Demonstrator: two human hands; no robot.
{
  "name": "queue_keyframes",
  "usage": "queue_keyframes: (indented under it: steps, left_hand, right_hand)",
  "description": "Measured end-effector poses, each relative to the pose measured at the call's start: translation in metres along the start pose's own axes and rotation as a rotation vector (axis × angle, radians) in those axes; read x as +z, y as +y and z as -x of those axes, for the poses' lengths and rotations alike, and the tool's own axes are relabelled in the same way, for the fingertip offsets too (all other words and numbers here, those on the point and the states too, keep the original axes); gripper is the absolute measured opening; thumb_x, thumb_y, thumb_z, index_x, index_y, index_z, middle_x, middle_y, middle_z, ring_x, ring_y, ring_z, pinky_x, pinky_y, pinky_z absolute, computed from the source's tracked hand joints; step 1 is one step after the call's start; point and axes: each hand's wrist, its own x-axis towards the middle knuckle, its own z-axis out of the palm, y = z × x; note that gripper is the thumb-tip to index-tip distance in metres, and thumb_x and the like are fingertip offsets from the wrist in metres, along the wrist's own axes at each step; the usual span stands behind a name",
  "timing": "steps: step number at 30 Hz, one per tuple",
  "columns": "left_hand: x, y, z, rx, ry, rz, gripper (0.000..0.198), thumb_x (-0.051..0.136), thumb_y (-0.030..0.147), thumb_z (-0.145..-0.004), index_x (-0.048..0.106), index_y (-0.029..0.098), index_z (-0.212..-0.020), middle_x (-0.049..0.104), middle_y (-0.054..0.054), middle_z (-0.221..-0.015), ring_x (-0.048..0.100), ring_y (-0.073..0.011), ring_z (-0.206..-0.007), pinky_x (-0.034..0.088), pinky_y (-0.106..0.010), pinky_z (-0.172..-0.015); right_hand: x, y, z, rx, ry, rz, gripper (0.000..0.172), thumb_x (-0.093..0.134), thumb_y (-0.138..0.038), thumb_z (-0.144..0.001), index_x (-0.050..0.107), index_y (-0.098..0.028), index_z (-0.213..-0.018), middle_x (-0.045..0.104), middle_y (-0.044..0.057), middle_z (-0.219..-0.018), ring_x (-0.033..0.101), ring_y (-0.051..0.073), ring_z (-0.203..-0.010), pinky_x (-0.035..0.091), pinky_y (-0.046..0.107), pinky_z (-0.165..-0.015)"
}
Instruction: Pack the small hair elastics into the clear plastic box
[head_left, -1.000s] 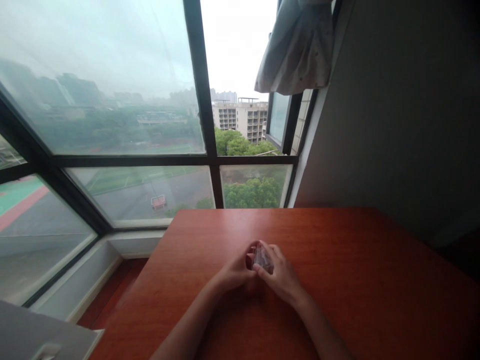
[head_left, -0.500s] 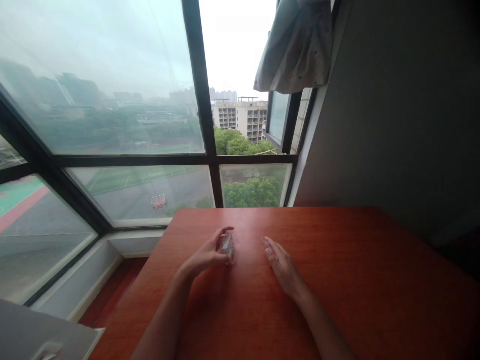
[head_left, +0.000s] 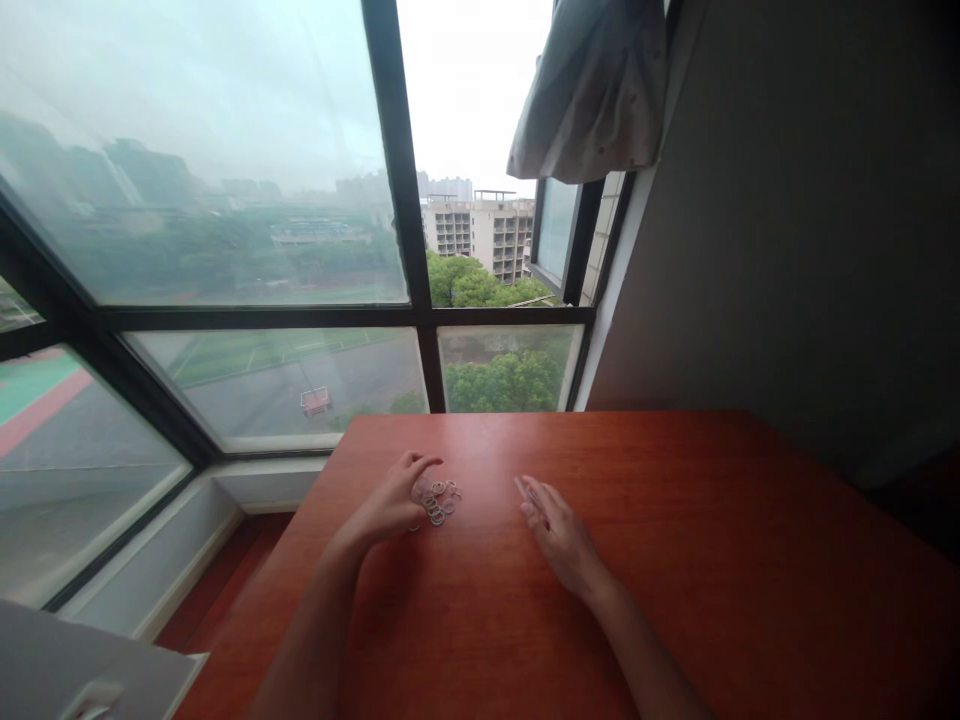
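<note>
Several small rings point(head_left: 437, 506), pale and greenish, lie in a loose cluster on the red-brown table point(head_left: 480, 620). Just left of them is my left hand point(head_left: 390, 505), thumb and index finger curved around a small clear box point(head_left: 421, 489). The box is faint and mostly hidden by the hand. My right hand point(head_left: 559, 530) is to the right of the rings, apart from them, its fingers closed on a thin clear flat piece point(head_left: 519, 487), which looks like a lid. One edge of that piece sticks out past the fingertips.
Beyond the table's far edge stand dark-framed windows point(head_left: 424, 317), one pane swung outward. A bunched curtain point(head_left: 589, 110) hangs at the upper right, beside a dark wall point(head_left: 750, 250). A white ledge point(head_left: 150, 570) runs along the left below the glass.
The rings, earlier inside the clear box in my left hand, now lie spread on the table. My left hand has shifted left with the box; my right hand has moved slightly left.
</note>
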Motion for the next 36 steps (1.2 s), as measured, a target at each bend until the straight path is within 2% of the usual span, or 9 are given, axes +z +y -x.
queue_keyframes:
  steps: [3, 7, 11, 13, 17, 23, 27, 30, 36]
  left_hand:
    - [-0.002, -0.002, 0.000, -0.024, -0.031, 0.121, 0.076, 0.050, 0.009, -0.052, 0.052, 0.020, -0.127, 0.044, -0.006, -0.120, 0.054, -0.0195, -0.098, 0.052, -0.025, -0.070]
    - [-0.008, -0.003, 0.003, -0.054, 0.009, 0.251, 0.074, 0.050, 0.011, -0.053, 0.052, 0.020, -0.126, 0.046, -0.006, -0.120, 0.055, -0.0217, -0.102, 0.052, -0.026, -0.074]
    - [-0.014, 0.004, 0.007, -0.174, 0.031, 0.390, 0.075, 0.055, 0.016, -0.059, 0.045, 0.020, -0.133, 0.048, -0.009, -0.123, 0.059, -0.0214, -0.093, 0.051, -0.026, -0.066]
    - [-0.017, 0.008, 0.009, -0.216, 0.027, 0.438, 0.078, 0.056, 0.015, -0.058, 0.042, 0.020, -0.135, 0.051, -0.009, -0.124, 0.060, -0.0215, -0.091, 0.051, -0.026, -0.065]
    - [-0.025, 0.008, 0.011, -0.206, 0.045, 0.531, 0.081, 0.054, 0.011, -0.053, 0.045, 0.021, -0.133, 0.053, -0.009, -0.128, 0.057, -0.0253, -0.106, 0.051, -0.028, -0.073]
    - [-0.014, 0.001, 0.004, -0.153, 0.112, 0.603, 0.077, 0.065, 0.019, -0.062, 0.043, 0.022, -0.136, 0.053, -0.010, -0.131, 0.057, -0.0265, -0.111, 0.051, -0.033, -0.085]
    - [0.009, -0.006, -0.014, -0.155, 0.243, 0.479, 0.083, 0.072, 0.034, -0.064, 0.037, 0.020, -0.139, 0.054, -0.015, -0.128, 0.061, -0.0277, -0.102, 0.053, -0.037, -0.080]
    - [0.021, -0.015, -0.028, -0.080, 0.381, 0.203, 0.077, 0.074, 0.038, -0.063, 0.047, 0.018, -0.132, 0.055, -0.014, -0.126, 0.056, -0.0302, -0.113, 0.047, -0.041, -0.093]
    - [0.021, -0.024, -0.035, -0.058, 0.364, -0.212, 0.058, 0.063, 0.027, -0.073, 0.050, 0.017, -0.129, 0.060, -0.012, -0.119, 0.049, -0.0295, -0.122, 0.033, -0.044, -0.109]
  right_hand:
    - [0.000, 0.000, 0.000, -0.001, 0.007, -0.005, 0.047, 0.040, -0.046, -0.093, 0.050, -0.024, -0.134, 0.055, 0.008, -0.132, 0.056, 0.021, -0.116, 0.045, 0.033, -0.099]
    - [-0.001, -0.001, 0.000, 0.012, 0.044, -0.041, 0.046, 0.038, -0.044, -0.093, 0.052, -0.023, -0.132, 0.057, 0.009, -0.130, 0.057, 0.021, -0.116, 0.047, 0.033, -0.096]
    - [-0.004, -0.003, 0.000, 0.096, 0.079, -0.114, 0.052, 0.031, -0.049, -0.094, 0.055, -0.019, -0.129, 0.066, 0.010, -0.115, 0.068, 0.019, -0.081, 0.055, 0.030, -0.071]
    - [-0.005, -0.004, 0.001, 0.154, 0.079, -0.173, 0.058, 0.025, -0.054, -0.094, 0.056, -0.017, -0.128, 0.070, 0.008, -0.099, 0.066, 0.015, -0.059, 0.053, 0.027, -0.055]
    - [-0.004, -0.004, 0.001, 0.208, 0.082, -0.262, 0.065, 0.021, -0.060, -0.093, 0.058, -0.016, -0.121, 0.069, 0.005, -0.081, 0.062, 0.014, -0.048, 0.044, 0.022, -0.042]
    - [0.000, 0.006, -0.002, 0.164, 0.206, -0.033, 0.056, 0.026, -0.056, -0.092, 0.059, -0.018, -0.066, 0.058, 0.001, -0.053, 0.055, 0.014, -0.049, 0.037, 0.023, -0.049]
    - [-0.002, 0.011, -0.005, 0.188, 0.236, 0.094, 0.046, 0.035, -0.050, -0.090, 0.055, -0.020, -0.061, 0.058, 0.001, -0.053, 0.052, 0.015, -0.052, 0.034, 0.024, -0.052]
    - [-0.004, 0.014, -0.005, 0.230, 0.227, 0.041, 0.036, 0.041, -0.045, -0.086, 0.063, -0.020, -0.074, 0.066, 0.002, -0.065, 0.059, 0.018, -0.062, 0.040, 0.025, -0.057]
    - [-0.002, 0.024, -0.008, 0.299, 0.238, -0.173, 0.034, 0.052, -0.046, -0.079, 0.066, -0.018, -0.094, 0.071, 0.005, -0.081, 0.065, 0.021, -0.071, 0.049, 0.029, -0.063]
